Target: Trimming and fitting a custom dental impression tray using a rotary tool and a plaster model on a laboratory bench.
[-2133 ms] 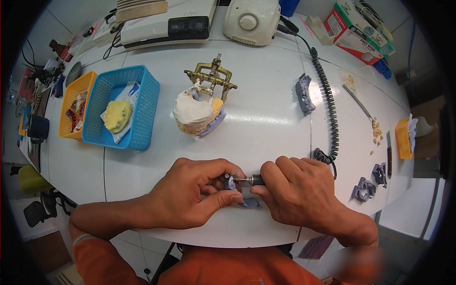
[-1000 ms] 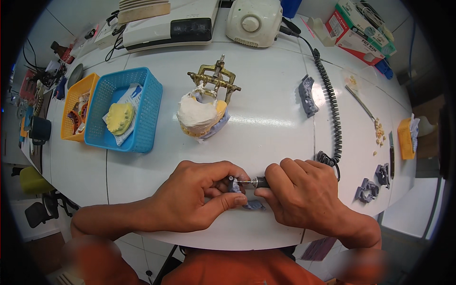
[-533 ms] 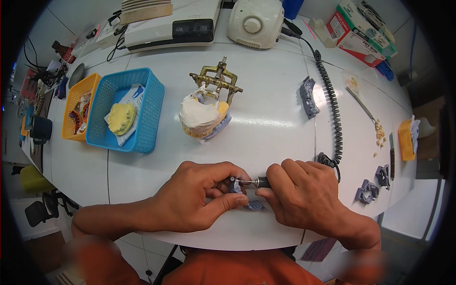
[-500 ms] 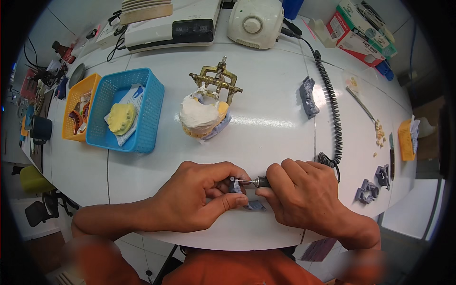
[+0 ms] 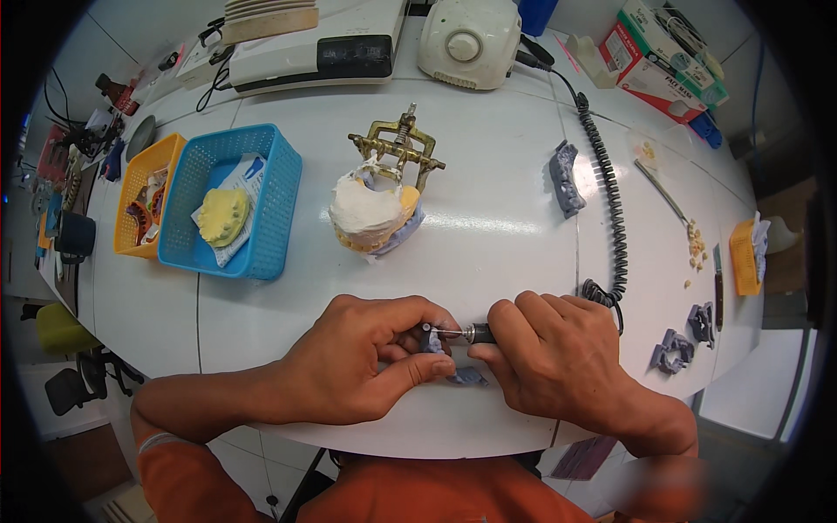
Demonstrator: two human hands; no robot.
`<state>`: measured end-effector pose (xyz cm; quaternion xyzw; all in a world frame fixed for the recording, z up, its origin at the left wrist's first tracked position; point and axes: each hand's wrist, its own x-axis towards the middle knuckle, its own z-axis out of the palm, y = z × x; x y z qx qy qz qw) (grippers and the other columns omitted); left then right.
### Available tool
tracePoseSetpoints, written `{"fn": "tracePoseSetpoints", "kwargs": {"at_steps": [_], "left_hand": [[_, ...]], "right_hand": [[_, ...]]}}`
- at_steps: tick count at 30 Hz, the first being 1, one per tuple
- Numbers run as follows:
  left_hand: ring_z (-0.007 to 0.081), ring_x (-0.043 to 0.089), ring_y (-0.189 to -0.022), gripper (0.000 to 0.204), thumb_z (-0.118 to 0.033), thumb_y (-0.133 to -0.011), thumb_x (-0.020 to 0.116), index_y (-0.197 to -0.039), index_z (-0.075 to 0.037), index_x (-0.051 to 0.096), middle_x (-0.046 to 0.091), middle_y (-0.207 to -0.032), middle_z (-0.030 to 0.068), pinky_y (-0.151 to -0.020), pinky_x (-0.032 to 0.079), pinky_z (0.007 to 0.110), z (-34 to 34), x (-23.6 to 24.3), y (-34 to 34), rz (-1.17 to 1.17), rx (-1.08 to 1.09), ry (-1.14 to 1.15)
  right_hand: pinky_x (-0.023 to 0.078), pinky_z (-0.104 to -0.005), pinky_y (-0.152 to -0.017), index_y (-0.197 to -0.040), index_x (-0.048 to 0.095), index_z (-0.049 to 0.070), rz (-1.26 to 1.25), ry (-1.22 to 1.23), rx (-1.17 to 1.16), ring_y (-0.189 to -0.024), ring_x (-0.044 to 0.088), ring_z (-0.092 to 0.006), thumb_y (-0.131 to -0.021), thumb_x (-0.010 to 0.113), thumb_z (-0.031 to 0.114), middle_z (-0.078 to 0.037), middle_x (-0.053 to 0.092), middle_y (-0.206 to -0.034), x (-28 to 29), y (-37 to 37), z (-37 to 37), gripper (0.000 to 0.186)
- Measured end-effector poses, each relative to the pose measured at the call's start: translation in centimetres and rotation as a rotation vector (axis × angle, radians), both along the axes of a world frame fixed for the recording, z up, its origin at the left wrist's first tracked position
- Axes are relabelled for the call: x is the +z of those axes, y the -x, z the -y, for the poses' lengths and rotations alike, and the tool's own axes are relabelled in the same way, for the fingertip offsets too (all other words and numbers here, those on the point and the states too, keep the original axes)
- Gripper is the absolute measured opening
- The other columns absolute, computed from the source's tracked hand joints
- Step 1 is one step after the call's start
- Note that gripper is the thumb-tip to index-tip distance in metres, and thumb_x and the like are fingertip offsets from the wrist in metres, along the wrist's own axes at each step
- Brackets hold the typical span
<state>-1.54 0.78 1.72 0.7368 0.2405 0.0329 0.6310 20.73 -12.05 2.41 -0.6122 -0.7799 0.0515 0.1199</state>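
Observation:
Pinched between the thumb and fingers of my left hand (image 5: 349,362) is a small grey-blue moulded piece (image 5: 432,343), partly hidden by the fingers. My right hand (image 5: 558,349) is wrapped round a black rotary handpiece (image 5: 480,334), most of which the fingers cover. Its thin metal bur points left and reaches the piece; whether it is spinning cannot be made out. Just below the fingertips, a flat grey-blue fragment (image 5: 469,376) lies on the white table (image 5: 497,270). Beyond my hands stands a brass dental articulator (image 5: 403,153) with a white plaster cast (image 5: 364,213) mounted on it.
Blue (image 5: 277,209) and orange (image 5: 124,240) baskets stand at left, the blue one holding a yellow cast (image 5: 224,218). A coiled cord (image 5: 615,209) runs from the cream control box (image 5: 466,44). At right lie grey-blue moulded pieces (image 5: 673,351), a knife (image 5: 718,288) and cream bits (image 5: 697,244).

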Motion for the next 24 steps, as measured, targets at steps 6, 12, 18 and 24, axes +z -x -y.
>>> {"fn": "tracePoseSetpoints", "kwargs": {"at_steps": [6,12,18,24], "left_hand": [[0.0004,0.063,-0.077,0.031,-0.007,-0.098,0.082,-0.126,0.003,0.071,0.071,-0.086,0.0038,-0.07,0.056,0.018,0.04,0.21,-0.03,0.0,-0.002,0.002],[0.0002,0.061,-0.075,0.03,-0.007,-0.098,0.082,-0.125,0.003,0.072,0.069,-0.084,0.003,-0.068,0.053,0.018,0.06,0.21,-0.07,0.016,0.005,-0.005],[0.0003,0.061,-0.074,0.031,-0.008,-0.098,0.083,-0.125,0.003,0.072,0.069,-0.083,0.003,-0.067,0.054,0.018,0.11,0.11,-0.04,0.021,0.007,-0.009],[0.0009,0.063,-0.076,0.031,-0.007,-0.098,0.082,-0.126,0.003,0.071,0.07,-0.084,0.0036,-0.069,0.056,0.018,0.07,0.14,-0.03,0.02,0.003,-0.022]], "right_hand": [[0.044,-0.0357,-0.051,-0.087,0.057,0.008,0.006,0.01,-0.004,-0.057,0.06,-0.0205,-0.096,0.077,0.031,-0.003,0.053,-0.072,0.05,0.01,-0.02,0.032],[0.044,-0.0356,-0.051,-0.086,0.057,0.008,0.004,0.006,-0.003,-0.056,0.06,-0.0199,-0.097,0.077,0.032,-0.003,0.052,-0.071,0.03,-0.01,-0.02,0.033],[0.043,-0.0355,-0.05,-0.086,0.057,0.008,0.002,-0.002,0.005,-0.056,0.059,-0.0195,-0.097,0.077,0.032,-0.003,0.052,-0.071,0.02,-0.03,-0.02,0.033],[0.043,-0.0357,-0.05,-0.085,0.057,0.008,0.002,-0.003,0.007,-0.056,0.059,-0.0199,-0.097,0.077,0.031,-0.003,0.052,-0.071,0.02,-0.03,0.01,0.033]]}}
